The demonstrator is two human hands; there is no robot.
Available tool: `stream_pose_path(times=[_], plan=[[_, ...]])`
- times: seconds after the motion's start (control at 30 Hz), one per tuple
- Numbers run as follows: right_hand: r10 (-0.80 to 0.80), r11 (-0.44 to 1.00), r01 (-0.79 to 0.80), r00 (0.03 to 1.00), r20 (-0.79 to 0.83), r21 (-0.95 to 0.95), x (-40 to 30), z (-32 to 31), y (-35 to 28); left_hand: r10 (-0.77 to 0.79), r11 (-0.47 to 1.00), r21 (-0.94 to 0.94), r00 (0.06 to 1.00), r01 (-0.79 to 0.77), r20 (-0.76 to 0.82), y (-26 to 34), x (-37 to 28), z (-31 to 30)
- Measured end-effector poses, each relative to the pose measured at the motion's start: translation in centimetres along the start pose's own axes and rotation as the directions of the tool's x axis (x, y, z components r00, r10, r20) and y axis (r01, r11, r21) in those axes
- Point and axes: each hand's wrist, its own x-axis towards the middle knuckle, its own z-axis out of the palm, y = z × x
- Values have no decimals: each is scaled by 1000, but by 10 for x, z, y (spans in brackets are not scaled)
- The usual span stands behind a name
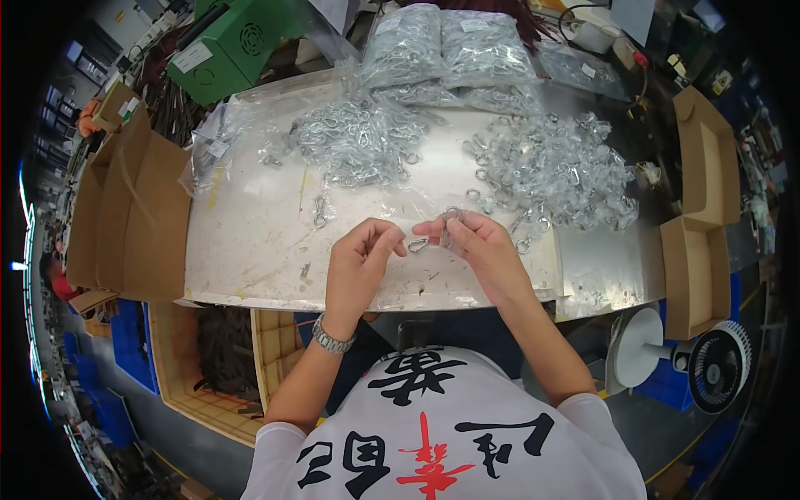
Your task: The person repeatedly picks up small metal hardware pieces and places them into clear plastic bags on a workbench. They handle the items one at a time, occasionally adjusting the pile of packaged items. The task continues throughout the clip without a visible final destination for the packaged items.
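Near the table's front edge, my right hand [478, 244] grips a metal snap hook [447, 230] in clear plastic between thumb and fingers. Another small metal snap hook [417, 245] shows just beside its fingertips, between the hands. My left hand [369, 256] is close by on the left, its thumb and fingertips nearly together; whether anything thin is pinched there cannot be told. A heap of bagged snap hooks [356, 140] lies beyond the left hand, a second heap [562, 169] to the right. One more snap hook [320, 211] lies apart on the white tabletop [250, 244].
Large filled plastic bags [403, 47] are stacked at the back. An open cardboard box [134, 219] stands left, another [697, 269] right. A green machine [234, 53] is at the back left. A small fan [715, 375] stands low right, a wooden crate [169, 362] low left.
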Motion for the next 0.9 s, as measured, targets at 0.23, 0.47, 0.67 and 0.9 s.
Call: stream_pose_path(times=[0.23, 0.47, 0.67, 0.9], plan=[[19, 987, -24, 999, 34, 158, 0, 33, 7, -110, 933, -329, 987, 143, 116, 1, -8, 17], [165, 950, -171, 985, 44, 261, -6, 42, 4, -192, 924, -290, 958, 250, 215, -12, -20, 9], [197, 965, -193, 980, -4, 180, -11, 36, 12, -139, 966, -200, 981, 164, 135, -1, -22, 3], [158, 969, -135, 983, -96, 206, -15, 35, 16, -79, 997, 16, 951, 78, 300, -4, -23, -3]])
